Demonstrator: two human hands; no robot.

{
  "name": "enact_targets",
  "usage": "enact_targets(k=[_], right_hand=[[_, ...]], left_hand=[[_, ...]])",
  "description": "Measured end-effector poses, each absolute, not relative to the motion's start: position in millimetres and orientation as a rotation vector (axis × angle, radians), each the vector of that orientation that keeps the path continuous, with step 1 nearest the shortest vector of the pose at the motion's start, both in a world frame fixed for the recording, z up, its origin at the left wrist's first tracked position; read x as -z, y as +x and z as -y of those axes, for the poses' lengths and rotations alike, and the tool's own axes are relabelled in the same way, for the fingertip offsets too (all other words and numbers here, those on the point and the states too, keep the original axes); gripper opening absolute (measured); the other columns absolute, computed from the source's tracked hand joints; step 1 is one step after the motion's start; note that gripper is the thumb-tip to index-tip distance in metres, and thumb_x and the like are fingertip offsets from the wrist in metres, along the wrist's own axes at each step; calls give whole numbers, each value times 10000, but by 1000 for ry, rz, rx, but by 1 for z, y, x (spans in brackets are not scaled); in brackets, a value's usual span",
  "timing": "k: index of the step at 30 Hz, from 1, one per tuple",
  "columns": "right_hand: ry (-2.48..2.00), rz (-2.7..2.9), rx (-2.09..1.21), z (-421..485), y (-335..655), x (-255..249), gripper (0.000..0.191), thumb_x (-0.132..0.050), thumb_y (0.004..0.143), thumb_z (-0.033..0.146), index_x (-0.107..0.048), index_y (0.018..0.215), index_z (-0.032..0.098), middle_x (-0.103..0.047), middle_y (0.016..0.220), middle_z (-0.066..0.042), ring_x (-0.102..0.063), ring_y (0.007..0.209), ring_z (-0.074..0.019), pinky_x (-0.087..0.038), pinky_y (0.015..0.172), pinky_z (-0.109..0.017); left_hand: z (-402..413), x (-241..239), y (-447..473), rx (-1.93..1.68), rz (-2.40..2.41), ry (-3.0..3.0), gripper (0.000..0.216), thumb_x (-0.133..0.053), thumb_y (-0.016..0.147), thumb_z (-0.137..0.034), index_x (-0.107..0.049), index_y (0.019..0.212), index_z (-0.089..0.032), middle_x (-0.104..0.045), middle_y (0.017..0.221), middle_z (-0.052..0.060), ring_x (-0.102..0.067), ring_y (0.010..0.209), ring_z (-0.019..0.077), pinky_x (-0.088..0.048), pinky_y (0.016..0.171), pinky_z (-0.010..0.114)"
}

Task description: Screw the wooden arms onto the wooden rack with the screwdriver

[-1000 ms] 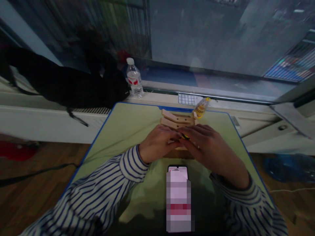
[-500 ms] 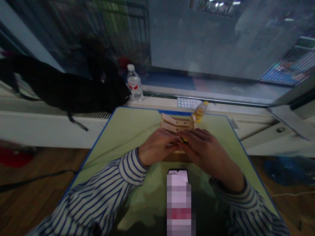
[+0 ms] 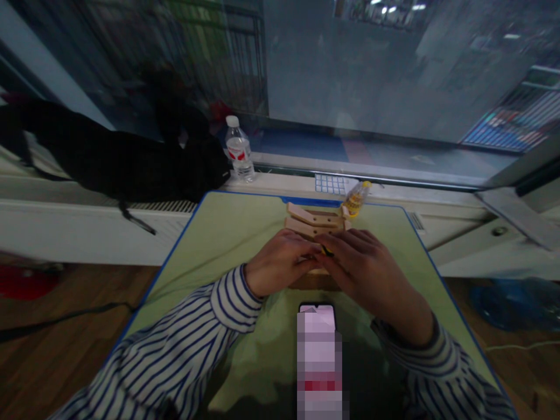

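My left hand (image 3: pixel 280 261) and my right hand (image 3: pixel 367 265) meet over a wooden piece (image 3: pixel 317 224) on the table. Its pale slats have drilled holes, and my fingers cover its near part. Between the hands a small yellow-and-black object (image 3: pixel 326 251) peeks out, its kind too hidden to tell. The fingers of my right hand are closed around it. My left thumb and fingers are pinched together right beside it, and what they grip is out of sight.
A phone (image 3: pixel 318 318) lies on the greenish table (image 3: pixel 236 233) below the hands. Behind the wooden piece is a clear-and-yellow bottle-shaped thing (image 3: pixel 356 198). On the windowsill stand a water bottle (image 3: pixel 239 151) and a black bag (image 3: pixel 131 163).
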State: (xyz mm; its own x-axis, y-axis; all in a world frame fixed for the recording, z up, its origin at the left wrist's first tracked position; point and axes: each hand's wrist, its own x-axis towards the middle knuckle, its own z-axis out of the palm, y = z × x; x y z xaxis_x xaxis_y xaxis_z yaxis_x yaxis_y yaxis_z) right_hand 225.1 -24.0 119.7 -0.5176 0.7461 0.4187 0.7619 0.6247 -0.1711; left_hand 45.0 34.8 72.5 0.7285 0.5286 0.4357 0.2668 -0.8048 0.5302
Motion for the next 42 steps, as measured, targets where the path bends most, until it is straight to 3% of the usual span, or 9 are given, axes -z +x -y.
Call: enact_targets(k=[8,17,27,32,37,42], right_hand=[[-1221,2401,80,27,223,-121,229,-502,941,258,-591,1135,176,-695,998,-70,-618,899,-236,-462,814,-400],[-1216,2384,84,26,222,-118,251,-509,939,268,-582,1162,178,-695,1031,-73,-619,926,-232,-466,829,-401],[-1195,2392,-23,28,226,-121,351,-500,933,263,-506,1267,152,-654,1184,-112,-599,1045,-223,-470,908,-411],[-1185,2420,29,30,225,-122,278,-470,939,220,-572,1189,156,-665,1148,-110,-609,1000,-224,-480,881,-411],[-1204,2424,42,29,224,-123,291,-463,950,230,-564,1212,159,-674,1123,-102,-611,995,-238,-480,878,-424],[-1234,2418,69,30,221,-125,274,-470,949,230,-569,1194,155,-682,1089,-102,-620,953,-244,-492,839,-424]], left_hand=[[-32,-80,45,-744,-680,2541,81,-640,833,-221,-691,845,-159,-697,778,10,-640,745,146,-453,729,267],[-29,-83,45,-729,-816,2574,127,-644,838,-288,-703,874,-181,-718,806,17,-660,800,178,-464,795,328],[-31,-80,44,-763,-729,2624,182,-586,882,-316,-687,820,-178,-706,771,9,-657,773,163,-464,764,304],[-32,-79,44,-797,-713,2621,237,-574,892,-331,-673,763,-158,-691,730,18,-651,732,165,-467,738,297],[-32,-78,43,-794,-636,2637,181,-551,910,-283,-678,881,-159,-717,841,37,-664,822,165,-470,831,299],[-34,-77,43,-865,-559,2649,261,-482,945,-306,-663,853,-142,-722,844,52,-669,815,166,-480,814,298]])
